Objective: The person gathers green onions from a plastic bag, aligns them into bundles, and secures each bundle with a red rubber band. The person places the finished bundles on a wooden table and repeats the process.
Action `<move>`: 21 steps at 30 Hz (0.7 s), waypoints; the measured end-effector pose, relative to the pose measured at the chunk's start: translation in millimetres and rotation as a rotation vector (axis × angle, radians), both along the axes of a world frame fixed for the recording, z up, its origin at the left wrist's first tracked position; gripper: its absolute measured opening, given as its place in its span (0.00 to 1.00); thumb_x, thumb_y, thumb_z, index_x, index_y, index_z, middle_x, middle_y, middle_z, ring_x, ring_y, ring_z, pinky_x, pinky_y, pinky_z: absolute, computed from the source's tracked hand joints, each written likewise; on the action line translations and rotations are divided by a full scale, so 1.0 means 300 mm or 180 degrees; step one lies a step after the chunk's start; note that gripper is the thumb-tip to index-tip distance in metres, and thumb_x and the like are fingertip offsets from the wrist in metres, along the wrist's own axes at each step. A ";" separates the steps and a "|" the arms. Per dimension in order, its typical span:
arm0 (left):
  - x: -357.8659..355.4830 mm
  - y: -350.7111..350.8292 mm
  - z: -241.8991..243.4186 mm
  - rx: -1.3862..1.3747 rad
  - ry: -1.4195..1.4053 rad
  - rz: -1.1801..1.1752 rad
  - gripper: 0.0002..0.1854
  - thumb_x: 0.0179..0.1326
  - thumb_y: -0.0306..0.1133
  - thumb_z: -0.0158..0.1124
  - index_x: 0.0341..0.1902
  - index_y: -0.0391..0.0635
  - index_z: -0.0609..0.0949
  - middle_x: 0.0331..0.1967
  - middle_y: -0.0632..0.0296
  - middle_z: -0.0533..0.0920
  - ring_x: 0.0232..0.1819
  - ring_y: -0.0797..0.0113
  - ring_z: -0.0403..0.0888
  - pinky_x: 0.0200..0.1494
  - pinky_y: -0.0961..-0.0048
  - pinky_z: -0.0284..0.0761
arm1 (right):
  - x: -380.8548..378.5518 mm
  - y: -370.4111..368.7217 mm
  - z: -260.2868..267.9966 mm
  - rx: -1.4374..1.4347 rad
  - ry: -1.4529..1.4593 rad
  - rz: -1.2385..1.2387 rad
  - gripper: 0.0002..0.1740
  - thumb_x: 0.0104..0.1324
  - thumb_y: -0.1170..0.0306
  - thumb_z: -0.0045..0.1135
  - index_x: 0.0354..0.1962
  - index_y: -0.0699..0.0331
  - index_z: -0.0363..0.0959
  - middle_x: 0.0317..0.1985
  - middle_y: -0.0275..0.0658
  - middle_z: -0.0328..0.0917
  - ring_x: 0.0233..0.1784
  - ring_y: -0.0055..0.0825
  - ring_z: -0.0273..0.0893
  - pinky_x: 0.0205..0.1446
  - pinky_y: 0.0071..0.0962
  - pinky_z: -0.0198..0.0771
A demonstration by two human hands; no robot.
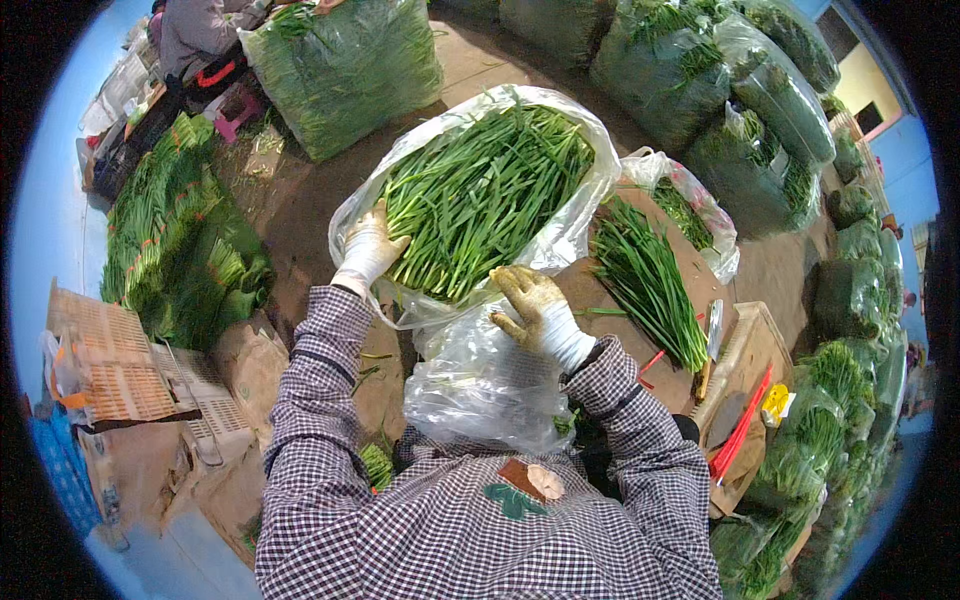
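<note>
Before me a large clear plastic bag (606,142) lies wide at the mouth, filled with loose garlic chives (480,187). My left hand (371,247), in a work glove with white wrapping, rests inside the bag's left rim against the cut ends. Its thumb is spread from the fingers, and the fingertips are partly hidden. Over the bag's near edge, my right hand (538,311) has its fingers apart and holds nothing; its glove is stained yellow-brown. Crumpled clear plastic (480,382) hangs below it toward my lap.
At right, a chive bundle (652,277) lies on a brown board beside a knife (712,337) and a tray (754,337) with red ties (742,427). Full bags (660,75) stand behind. Tied bundles (161,225) and crates (112,352) are left. A person (202,34) sits far left.
</note>
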State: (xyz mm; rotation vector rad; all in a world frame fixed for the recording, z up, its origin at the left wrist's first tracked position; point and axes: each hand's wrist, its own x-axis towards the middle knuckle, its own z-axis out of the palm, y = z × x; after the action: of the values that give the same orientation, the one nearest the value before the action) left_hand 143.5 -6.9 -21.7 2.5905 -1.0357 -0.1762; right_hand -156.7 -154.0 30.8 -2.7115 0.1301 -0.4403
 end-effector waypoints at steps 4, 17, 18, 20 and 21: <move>0.078 -0.020 0.007 0.0335 0.0657 0.0021 0.49 0.50 0.45 0.72 0.73 0.38 0.60 0.60 0.40 0.77 0.60 0.46 0.77 0.64 0.59 0.72 | 0.048 0.052 -0.094 0.0081 0.0371 0.0113 0.32 0.61 0.60 0.62 0.59 0.67 0.66 0.57 0.53 0.71 0.60 0.53 0.70 0.62 0.44 0.69; 0.198 -0.090 0.047 0.0694 0.1024 -0.0291 0.32 0.45 0.41 0.74 0.51 0.29 0.80 0.47 0.42 0.84 0.45 0.51 0.85 0.50 0.64 0.79 | 0.198 0.107 -0.064 0.0452 -0.0677 0.0025 0.27 0.56 0.70 0.62 0.54 0.65 0.70 0.44 0.48 0.75 0.47 0.49 0.75 0.51 0.44 0.71; 0.217 -0.093 0.043 0.0863 0.1142 -0.0520 0.32 0.45 0.41 0.74 0.51 0.30 0.80 0.46 0.43 0.85 0.45 0.51 0.85 0.49 0.64 0.79 | 0.249 0.104 -0.045 0.0482 -0.0683 0.0134 0.27 0.55 0.71 0.62 0.54 0.66 0.70 0.44 0.49 0.76 0.48 0.50 0.75 0.52 0.44 0.72; 0.244 -0.106 0.050 0.1045 0.0939 -0.0551 0.31 0.45 0.42 0.73 0.51 0.33 0.82 0.45 0.44 0.85 0.46 0.51 0.85 0.50 0.64 0.79 | 0.361 0.100 -0.038 0.0518 -0.1130 0.0313 0.28 0.53 0.73 0.61 0.54 0.67 0.70 0.46 0.50 0.76 0.50 0.51 0.75 0.53 0.44 0.72; 0.244 -0.111 0.057 0.1091 0.0956 -0.0719 0.30 0.45 0.42 0.73 0.50 0.35 0.83 0.45 0.44 0.85 0.47 0.51 0.84 0.50 0.64 0.79 | 0.413 0.099 -0.047 0.0498 -0.0954 0.0421 0.30 0.50 0.74 0.61 0.54 0.68 0.69 0.52 0.52 0.75 0.57 0.52 0.72 0.60 0.44 0.70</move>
State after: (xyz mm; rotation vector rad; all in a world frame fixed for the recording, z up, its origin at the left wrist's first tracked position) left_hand 216.6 -40.2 -4.5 2.6127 -1.2692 -0.8384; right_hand -32.7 -124.5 16.6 -2.4507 -0.0931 -0.7552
